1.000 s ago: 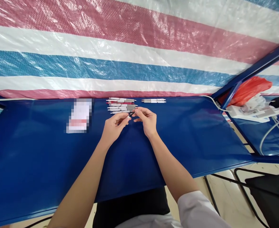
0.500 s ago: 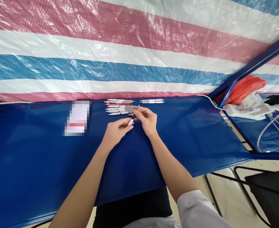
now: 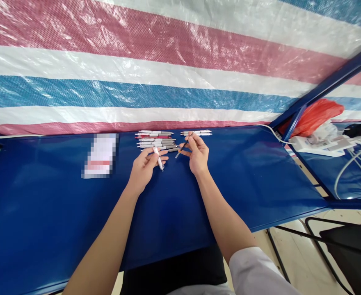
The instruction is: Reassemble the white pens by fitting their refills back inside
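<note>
A white pen barrel (image 3: 158, 159) is pinched between the thumb and fingers of my left hand (image 3: 144, 167), tilted over the blue table. To its right, my right hand (image 3: 198, 153) grips a thin dark pen refill (image 3: 185, 144) with a small orange part and a pale lower end. The barrel and the refill are apart. Just beyond my hands lies a row of several pens (image 3: 156, 141), white, grey and red, side by side. Behind my right hand are a few white pens (image 3: 203, 132), partly covered by its fingers.
A blurred white and red item (image 3: 100, 155) lies on the blue table (image 3: 60, 205) to the left. Striped plastic sheeting (image 3: 137, 94) hangs behind. On the right are a blue frame bar, a red plastic bag (image 3: 318, 116), white boxes and cables, with a dark chair (image 3: 349, 254) below.
My hands have moved apart. The dark refill, earlier at the white barrel between both hands, is now separate in my right hand, and the barrel has moved left with my left hand.
</note>
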The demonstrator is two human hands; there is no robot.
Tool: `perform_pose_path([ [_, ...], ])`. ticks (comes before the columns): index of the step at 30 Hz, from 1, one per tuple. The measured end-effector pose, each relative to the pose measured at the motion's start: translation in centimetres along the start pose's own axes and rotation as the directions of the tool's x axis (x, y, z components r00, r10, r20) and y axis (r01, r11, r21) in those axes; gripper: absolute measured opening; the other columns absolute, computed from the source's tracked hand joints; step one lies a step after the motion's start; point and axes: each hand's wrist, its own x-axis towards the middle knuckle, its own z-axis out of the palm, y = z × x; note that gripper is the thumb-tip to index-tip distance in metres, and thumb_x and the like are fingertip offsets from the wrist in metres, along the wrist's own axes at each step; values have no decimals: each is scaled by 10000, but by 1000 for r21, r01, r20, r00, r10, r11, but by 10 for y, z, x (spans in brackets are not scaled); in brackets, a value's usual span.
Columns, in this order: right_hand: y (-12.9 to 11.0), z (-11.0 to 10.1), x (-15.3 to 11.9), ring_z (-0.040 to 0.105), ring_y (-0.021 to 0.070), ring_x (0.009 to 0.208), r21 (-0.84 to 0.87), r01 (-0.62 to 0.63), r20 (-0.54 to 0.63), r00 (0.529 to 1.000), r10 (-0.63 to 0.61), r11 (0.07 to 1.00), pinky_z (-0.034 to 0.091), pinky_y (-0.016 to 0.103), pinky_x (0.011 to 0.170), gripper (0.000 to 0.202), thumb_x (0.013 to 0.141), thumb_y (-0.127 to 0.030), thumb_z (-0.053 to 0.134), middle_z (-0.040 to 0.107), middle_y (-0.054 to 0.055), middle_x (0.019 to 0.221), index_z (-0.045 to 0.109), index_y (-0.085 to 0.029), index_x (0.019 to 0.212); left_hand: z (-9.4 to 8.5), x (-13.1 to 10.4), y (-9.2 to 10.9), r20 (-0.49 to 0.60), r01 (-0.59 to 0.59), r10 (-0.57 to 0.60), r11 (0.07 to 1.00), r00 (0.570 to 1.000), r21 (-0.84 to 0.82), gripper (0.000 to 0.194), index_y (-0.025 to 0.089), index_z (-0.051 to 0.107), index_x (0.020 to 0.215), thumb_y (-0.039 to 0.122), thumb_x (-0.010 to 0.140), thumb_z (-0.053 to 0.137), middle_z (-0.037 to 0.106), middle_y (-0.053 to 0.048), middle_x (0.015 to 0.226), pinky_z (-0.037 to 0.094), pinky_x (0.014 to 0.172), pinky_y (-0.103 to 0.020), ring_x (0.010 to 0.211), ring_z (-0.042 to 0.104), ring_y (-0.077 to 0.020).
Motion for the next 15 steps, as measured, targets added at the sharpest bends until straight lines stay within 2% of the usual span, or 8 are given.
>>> perform_pose_path([
  [3,2,3,-1,677,119,713,-53,-22,53,998,25,998,616,256,611,367,766,-487,706,684,-3,941,656,-250,1042,-1,4,-4,-80,-7,0,997,997,-82,395,191,557,1089,468,838,686,717,-142,1167,565,911,-464,982,725,-261],
  [7,2,9,-4,672,127,700,-116,-52,81,995,61,992,625,274,624,399,751,-512,712,683,4,918,654,-235,1031,-1,7,-8,-158,-31,19,997,987,-73,398,196,540,1073,455,821,706,744,-124,1091,573,897,-467,958,733,-257],
  [15,10,7,-2,695,126,741,-129,-49,127,990,66,990,634,259,627,391,785,-519,679,679,-6,947,663,-252,1071,2,7,-10,-163,-42,31,997,986,-65,400,190,578,1073,427,794,739,756,-99,1013,588,861,-448,890,740,-239],
])
